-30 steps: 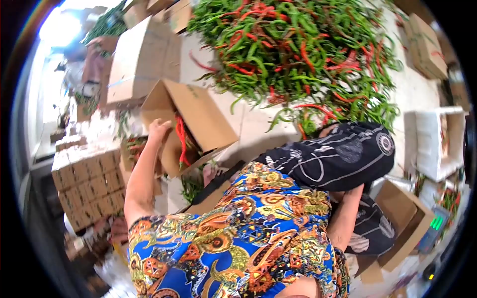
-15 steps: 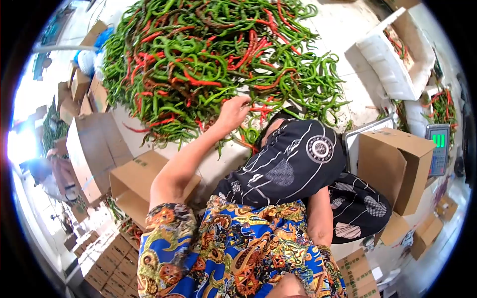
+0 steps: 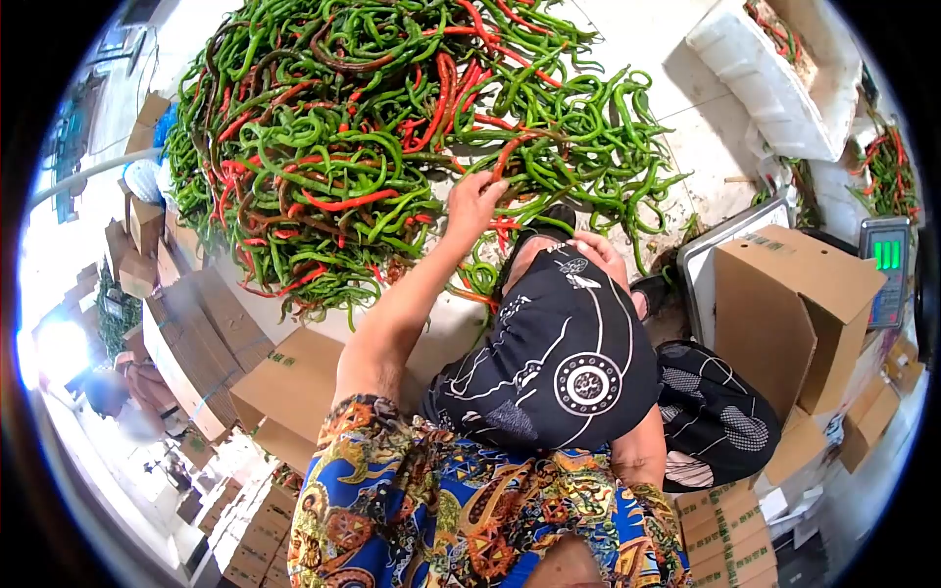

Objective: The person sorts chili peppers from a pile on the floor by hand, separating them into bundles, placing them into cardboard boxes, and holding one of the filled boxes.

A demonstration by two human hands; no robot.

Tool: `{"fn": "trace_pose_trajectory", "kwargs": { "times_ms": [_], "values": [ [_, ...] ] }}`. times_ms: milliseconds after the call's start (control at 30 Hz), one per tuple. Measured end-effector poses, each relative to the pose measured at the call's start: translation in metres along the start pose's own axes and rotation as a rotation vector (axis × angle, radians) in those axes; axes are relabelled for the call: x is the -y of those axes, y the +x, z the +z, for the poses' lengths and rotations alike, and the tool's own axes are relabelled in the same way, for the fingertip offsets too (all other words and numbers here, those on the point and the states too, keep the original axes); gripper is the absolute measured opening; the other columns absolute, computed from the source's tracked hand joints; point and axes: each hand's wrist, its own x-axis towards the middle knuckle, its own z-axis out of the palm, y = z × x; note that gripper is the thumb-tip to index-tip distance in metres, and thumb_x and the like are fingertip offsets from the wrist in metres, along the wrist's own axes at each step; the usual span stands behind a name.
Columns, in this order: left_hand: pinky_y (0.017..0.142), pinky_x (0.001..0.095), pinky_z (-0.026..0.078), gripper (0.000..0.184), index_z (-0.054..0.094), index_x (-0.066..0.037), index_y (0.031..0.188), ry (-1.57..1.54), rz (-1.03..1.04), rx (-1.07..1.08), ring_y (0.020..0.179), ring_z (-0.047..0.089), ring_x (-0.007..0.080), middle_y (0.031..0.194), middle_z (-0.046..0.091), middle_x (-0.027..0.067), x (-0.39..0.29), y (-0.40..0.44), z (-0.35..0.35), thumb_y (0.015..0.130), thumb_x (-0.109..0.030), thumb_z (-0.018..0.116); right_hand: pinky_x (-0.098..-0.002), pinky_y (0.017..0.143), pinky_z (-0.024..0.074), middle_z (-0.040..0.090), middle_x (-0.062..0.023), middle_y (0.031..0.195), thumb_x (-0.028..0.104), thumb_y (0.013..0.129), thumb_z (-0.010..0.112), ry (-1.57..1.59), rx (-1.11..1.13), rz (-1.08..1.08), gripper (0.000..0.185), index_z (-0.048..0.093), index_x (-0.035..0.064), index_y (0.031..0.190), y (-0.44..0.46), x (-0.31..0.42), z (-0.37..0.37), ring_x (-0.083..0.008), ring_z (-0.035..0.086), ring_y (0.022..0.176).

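Head view. Chili pile (image 3: 323, 147): red and green, loose on the floor (image 3: 714, 137), leaving single pods reachable. Left hand (image 3: 474, 204): at the pile's near edge, fingers bent against a red chili (image 3: 512, 149); grip uncertain. Right hand (image 3: 602, 257): beside the pile, beyond the knee (image 3: 559, 343); grip cannot be told.

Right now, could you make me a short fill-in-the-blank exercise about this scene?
The left hand reaches to a pile of long, thin green and ____ chili peppers.
The bare hand beside the black patterned trousers is the ____ one.
The grey device's digital display glows ____.
The open brown box nearest it is made of ____.

Missing words: red; right; green; cardboard.
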Motion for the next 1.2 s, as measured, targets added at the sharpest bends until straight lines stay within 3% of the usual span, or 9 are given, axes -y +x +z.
{"fn": "trace_pose_trajectory", "kwargs": {
  "times_ms": [67,233,367,500,667,800,933,1000,1200],
  "values": [
    [0.060,0.0319,0.046,0.025,0.066,0.001,0.090,-0.167,-0.129,0.120,0.064,0.059,0.0156,0.069,0.061,0.0121,-0.048,-0.019,-0.017,0.084,-0.024,0.065,-0.0235,0.082,0.0472,0.065,-0.0081,0.107,0.015,0.091,0.061,-0.071,-0.015,-0.004,0.035,0.056,0.0000,0.121,-0.002,0.017,0.012,-0.0121,0.060,0.092],
    [0.065,0.0336,0.051,0.024,0.065,-0.004,0.097,-0.033,0.318,0.348,0.071,0.063,0.0264,0.082,0.064,0.0116,-0.077,-0.044,0.037,0.076,-0.015,0.069,-0.0269,0.092,0.0419,0.058,-0.0061,0.114,0.026,0.092,0.062,0.017,0.046,-0.147,0.045,0.053,-0.0018,0.127,0.006,0.037,0.036,-0.0128,0.055,0.103],
    [0.074,0.0403,0.051,0.024,0.066,-0.006,0.097,-0.009,0.542,0.743,0.080,0.064,0.0298,0.086,0.065,0.0129,-0.090,-0.015,0.034,0.077,-0.019,0.068,-0.0242,0.072,0.0464,0.065,-0.0055,0.090,0.029,0.095,0.055,0.015,-0.146,-0.074,0.031,0.057,0.0021,0.109,0.012,0.046,0.010,-0.0113,0.059,0.076],
    [0.075,0.0448,0.050,0.020,0.064,-0.003,0.101,0.240,0.495,-0.119,0.082,0.062,0.0366,0.088,0.065,0.0182,-0.039,0.072,0.034,0.084,-0.009,0.054,-0.0220,0.048,0.0341,0.057,-0.0015,0.072,0.033,0.098,0.049,0.150,-0.207,-0.061,0.029,0.055,0.0038,0.100,0.000,0.066,0.005,-0.0051,0.039,0.051],
    [0.083,0.0468,0.050,0.030,0.066,-0.012,0.107,0.606,0.043,0.334,0.095,0.063,0.0381,0.098,0.066,0.0216,-0.005,0.132,0.042,0.078,-0.018,0.057,-0.0204,0.045,0.0288,0.055,0.0002,0.069,0.030,0.101,0.044,0.393,0.067,0.003,0.032,0.057,0.0003,0.106,-0.001,0.073,0.000,-0.0038,0.034,0.048],
    [0.082,0.0421,0.051,0.025,0.071,-0.014,0.094,0.668,0.132,0.758,0.090,0.064,0.0348,0.093,0.068,0.0164,-0.014,0.150,0.037,0.073,-0.024,0.063,-0.0192,0.043,0.0270,0.052,0.0012,0.066,0.031,0.102,0.040,0.753,0.189,0.021,0.038,0.055,-0.0011,0.117,0.003,0.062,-0.022,-0.0028,0.029,0.045],
    [0.066,0.0263,0.047,0.026,0.068,-0.003,0.104,-0.066,0.016,0.513,0.074,0.061,0.0102,0.082,0.068,0.0023,-0.077,0.130,0.002,0.085,-0.020,0.066,-0.0189,0.043,0.0263,0.054,-0.0001,0.065,0.025,0.100,0.045,0.421,0.143,0.021,0.033,0.055,-0.0018,0.116,-0.009,0.084,-0.016,-0.0023,0.030,0.045],
    [0.064,0.0208,0.045,0.024,0.067,-0.001,0.105,-0.161,-0.073,0.301,0.073,0.059,0.0062,0.080,0.065,0.0015,-0.082,0.127,-0.010,0.089,-0.019,0.063,-0.0192,0.050,0.0341,0.062,-0.0041,0.074,0.030,0.092,0.059,0.002,-0.001,0.052,0.033,0.059,-0.0002,0.107,-0.002,0.076,-0.016,-0.0052,0.042,0.053],
    [0.069,0.0241,0.049,0.027,0.064,0.002,0.110,-0.321,0.083,0.086,0.078,0.060,0.0097,0.089,0.065,0.0051,-0.139,0.063,-0.025,0.089,-0.015,0.062,-0.0172,0.053,0.0370,0.063,-0.0048,0.082,0.022,0.089,0.064,0.432,0.050,0.068,0.025,0.059,0.0021,0.105,-0.005,0.066,-0.015,-0.0047,0.046,0.057]
  ]
}}
